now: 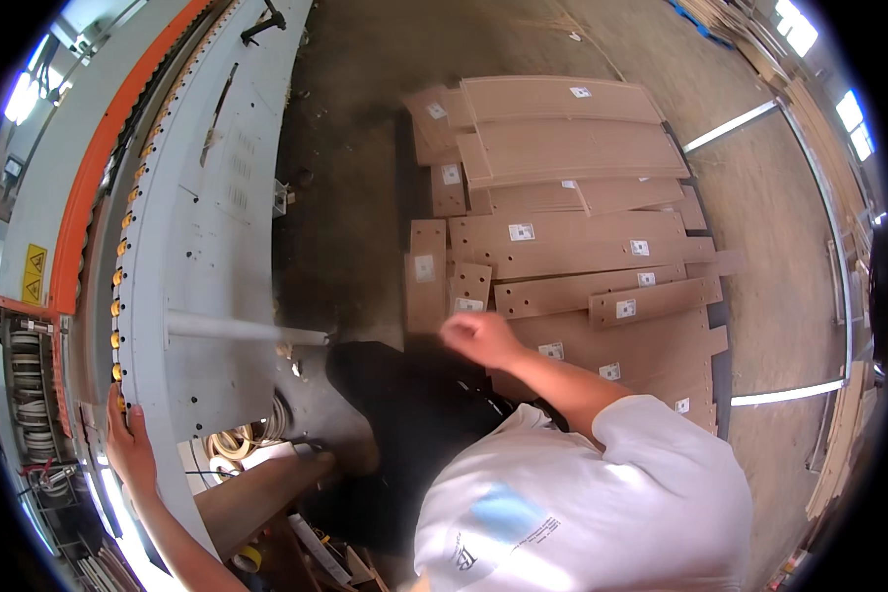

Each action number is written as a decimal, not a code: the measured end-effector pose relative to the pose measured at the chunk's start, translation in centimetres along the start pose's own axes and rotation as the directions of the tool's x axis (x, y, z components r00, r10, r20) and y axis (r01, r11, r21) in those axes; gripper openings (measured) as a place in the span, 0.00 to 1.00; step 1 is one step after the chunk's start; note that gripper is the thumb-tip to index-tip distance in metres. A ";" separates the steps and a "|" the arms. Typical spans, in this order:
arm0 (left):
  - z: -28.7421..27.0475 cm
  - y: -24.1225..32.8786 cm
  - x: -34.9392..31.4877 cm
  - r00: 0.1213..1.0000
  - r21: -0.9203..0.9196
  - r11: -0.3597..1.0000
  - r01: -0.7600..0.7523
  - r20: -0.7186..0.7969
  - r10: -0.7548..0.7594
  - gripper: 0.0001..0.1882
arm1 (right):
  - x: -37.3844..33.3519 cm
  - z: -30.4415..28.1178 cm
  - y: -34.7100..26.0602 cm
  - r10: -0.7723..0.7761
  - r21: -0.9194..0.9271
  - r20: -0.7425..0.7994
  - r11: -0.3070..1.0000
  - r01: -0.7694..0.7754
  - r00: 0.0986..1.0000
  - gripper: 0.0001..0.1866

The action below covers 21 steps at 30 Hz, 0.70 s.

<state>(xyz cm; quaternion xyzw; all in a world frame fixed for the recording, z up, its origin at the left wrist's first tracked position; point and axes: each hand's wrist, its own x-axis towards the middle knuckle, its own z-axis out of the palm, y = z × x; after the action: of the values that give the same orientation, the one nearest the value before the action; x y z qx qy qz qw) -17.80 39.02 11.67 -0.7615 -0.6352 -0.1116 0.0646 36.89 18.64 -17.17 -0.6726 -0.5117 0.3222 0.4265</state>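
My left hand (133, 452) lies against the edge of a long white machine (232, 237), its fingers stretched out beside a row of small yellow rollers (117, 326). Nothing shows in its grasp. In front of my body, my right hand (478, 338) hangs with curled fingers, slightly blurred, and I see nothing held in it. Below and beyond it spreads a low stack of brown panels (572, 237). Many of these flat boards carry white labels, and some have drilled holes along their edges. A narrow labelled panel (471, 284) is the nearest to my right hand.
An orange-edged machine cover (94, 197) runs along the far left. A pale bar (247, 329) juts from the machine's side toward my legs. Coiled edge strips (237, 442) and a yellow tape roll (248, 559) sit low beside me. White floor lines (789, 393) mark the right.
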 end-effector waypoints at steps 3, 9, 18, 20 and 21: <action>-0.2 0.5 -0.1 1.000 0.024 1.000 -0.008 -0.011 0.009 0.27 | 4.1 -3.4 5.9 0.192 0.199 -0.179 0.968 -0.155 0.965 0.12; -0.5 1.3 -0.2 1.000 0.067 0.998 -0.010 -0.002 0.010 0.30 | 14.7 -11.5 12.6 0.577 0.518 -0.244 0.757 -0.398 0.779 0.27; -0.8 2.1 -0.5 1.000 0.132 0.991 0.015 -0.007 -0.014 0.31 | 24.9 -14.7 14.0 0.805 0.866 -0.177 0.401 -0.299 0.566 0.46; -0.6 2.5 0.0 1.000 0.144 0.989 0.020 -0.001 -0.020 0.31 | 24.9 -15.2 15.5 0.799 0.861 -0.202 0.420 -0.287 0.566 0.46; -0.5 2.5 0.2 1.000 0.146 0.989 0.015 -0.001 -0.015 0.32 | 24.8 -15.4 16.3 0.796 0.859 -0.215 0.430 -0.279 0.565 0.47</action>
<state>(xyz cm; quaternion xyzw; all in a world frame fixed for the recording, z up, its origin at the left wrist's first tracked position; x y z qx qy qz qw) -15.35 38.64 12.29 -0.7501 -0.6472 -0.0652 0.1193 63.75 36.94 -25.22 -0.6302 0.0958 0.3960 0.6610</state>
